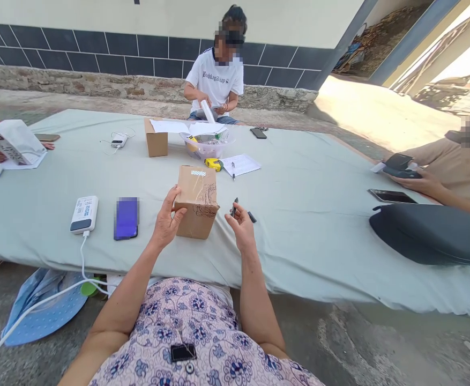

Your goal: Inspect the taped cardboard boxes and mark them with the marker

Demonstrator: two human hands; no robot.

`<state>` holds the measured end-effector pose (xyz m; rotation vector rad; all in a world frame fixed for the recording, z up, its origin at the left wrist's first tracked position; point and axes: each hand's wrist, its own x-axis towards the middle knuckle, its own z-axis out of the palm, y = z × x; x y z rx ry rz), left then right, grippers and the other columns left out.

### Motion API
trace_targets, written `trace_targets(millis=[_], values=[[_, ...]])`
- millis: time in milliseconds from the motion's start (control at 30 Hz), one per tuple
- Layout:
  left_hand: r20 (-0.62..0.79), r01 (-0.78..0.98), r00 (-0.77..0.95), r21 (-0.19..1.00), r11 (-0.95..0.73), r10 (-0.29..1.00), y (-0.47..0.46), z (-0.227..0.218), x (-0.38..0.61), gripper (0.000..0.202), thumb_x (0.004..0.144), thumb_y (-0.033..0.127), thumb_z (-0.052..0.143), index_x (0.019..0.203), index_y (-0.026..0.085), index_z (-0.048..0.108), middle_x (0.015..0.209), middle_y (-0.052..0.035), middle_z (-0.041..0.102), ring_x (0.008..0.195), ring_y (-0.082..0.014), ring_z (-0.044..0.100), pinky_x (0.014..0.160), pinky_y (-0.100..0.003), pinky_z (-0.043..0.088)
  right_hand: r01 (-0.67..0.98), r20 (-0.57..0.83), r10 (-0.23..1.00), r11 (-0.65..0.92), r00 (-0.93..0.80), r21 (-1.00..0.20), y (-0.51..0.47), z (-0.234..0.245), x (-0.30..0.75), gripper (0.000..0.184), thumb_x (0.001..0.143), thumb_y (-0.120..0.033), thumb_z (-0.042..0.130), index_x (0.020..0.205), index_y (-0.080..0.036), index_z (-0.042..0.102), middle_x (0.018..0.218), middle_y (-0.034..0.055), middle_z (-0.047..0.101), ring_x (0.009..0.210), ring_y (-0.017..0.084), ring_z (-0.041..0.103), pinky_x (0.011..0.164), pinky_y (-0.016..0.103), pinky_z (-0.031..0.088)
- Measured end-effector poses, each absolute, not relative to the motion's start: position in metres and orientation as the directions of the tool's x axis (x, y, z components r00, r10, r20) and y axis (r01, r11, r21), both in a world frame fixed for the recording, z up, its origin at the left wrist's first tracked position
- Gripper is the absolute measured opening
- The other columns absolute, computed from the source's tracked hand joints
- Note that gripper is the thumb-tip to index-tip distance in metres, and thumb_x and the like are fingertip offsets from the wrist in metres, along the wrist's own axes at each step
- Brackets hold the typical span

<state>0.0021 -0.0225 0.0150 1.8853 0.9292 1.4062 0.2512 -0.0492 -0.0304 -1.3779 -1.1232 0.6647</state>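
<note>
A small brown cardboard box [196,222] stands on the cloth in front of me, with black scribbled lines on its top and front near the right corner. My left hand [168,217] grips its left side, the thumb on the near edge and the fingers along the side. Just right of the box, my right hand [240,222] pinches a black marker pen [235,206], apart from the cardboard. Beside that hand lies a black pen cap [252,217] on the cloth.
A power bank [85,214] with a white cable and a phone [126,218] lie left. Beyond the box are a yellow tape measure [213,164], paper [243,164], a plastic basin [206,147] and another box [156,142]. A black bag [431,233] sits right. Other people sit around the table.
</note>
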Motion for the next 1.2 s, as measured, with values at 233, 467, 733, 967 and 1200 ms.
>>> trace_targets(millis=[233, 467, 733, 967, 1200], values=[[0.557, 0.179, 0.192, 0.79, -0.586, 0.808, -0.019, 0.011, 0.001, 0.06, 0.098, 0.055, 0.05, 0.151, 0.03, 0.039, 0.163, -0.014, 0.036, 0.151, -0.0277, 0.036, 0.105, -0.037, 0.053, 0.165, 0.601, 0.556, 0.64, 0.574, -0.75, -0.105, 0.043, 0.23, 0.027, 0.088, -0.047, 0.067, 0.097, -0.022, 0.061, 0.08, -0.0022, 0.057, 0.065, 0.008, 0.056, 0.066, 0.024, 0.05], [0.564, 0.18, 0.184, 0.786, -0.591, 0.805, -0.018, 0.009, 0.002, 0.058, 0.098, 0.053, 0.051, 0.151, 0.031, 0.039, 0.163, -0.0126, 0.037, 0.151, -0.0276, 0.037, 0.105, -0.037, 0.053, 0.359, 0.772, 0.58, 0.684, 0.261, -0.635, -0.12, 0.049, 0.218, 0.017, 0.092, -0.038, 0.065, 0.093, -0.021, 0.069, 0.083, 0.0016, 0.067, 0.06, 0.01, 0.06, 0.061, 0.026, 0.051], [0.547, 0.17, 0.186, 0.8, -0.575, 0.816, -0.019, 0.01, 0.002, 0.061, 0.097, 0.056, 0.052, 0.151, 0.03, 0.04, 0.164, -0.0134, 0.036, 0.151, -0.0276, 0.036, 0.103, -0.035, 0.054, 0.284, 0.74, 0.638, 0.685, 0.213, -0.671, -0.083, 0.052, 0.196, 0.016, 0.095, -0.036, 0.061, 0.098, -0.021, 0.066, 0.086, 0.0001, 0.067, 0.064, 0.008, 0.063, 0.064, 0.023, 0.051], [0.545, 0.173, 0.193, 0.8, -0.575, 0.816, -0.02, 0.011, 0.001, 0.06, 0.098, 0.055, 0.051, 0.15, 0.029, 0.039, 0.163, -0.0144, 0.036, 0.15, -0.0269, 0.038, 0.103, -0.035, 0.054, 0.502, 0.753, 0.466, 0.562, 0.464, -0.657, -0.073, 0.046, 0.204, 0.023, 0.095, -0.041, 0.058, 0.095, -0.019, 0.063, 0.087, 0.002, 0.066, 0.062, 0.009, 0.059, 0.064, 0.025, 0.05], [0.551, 0.196, 0.199, 0.787, -0.584, 0.81, -0.02, 0.011, 0.002, 0.061, 0.098, 0.055, 0.049, 0.152, 0.03, 0.037, 0.164, -0.0134, 0.036, 0.151, -0.0277, 0.037, 0.103, -0.037, 0.054, 0.646, 0.808, 0.415, 0.491, 0.417, -0.585, -0.112, 0.045, 0.204, 0.023, 0.094, -0.033, 0.06, 0.077, -0.018, 0.061, 0.068, -0.0019, 0.062, 0.053, 0.007, 0.05, 0.054, 0.021, 0.042]])
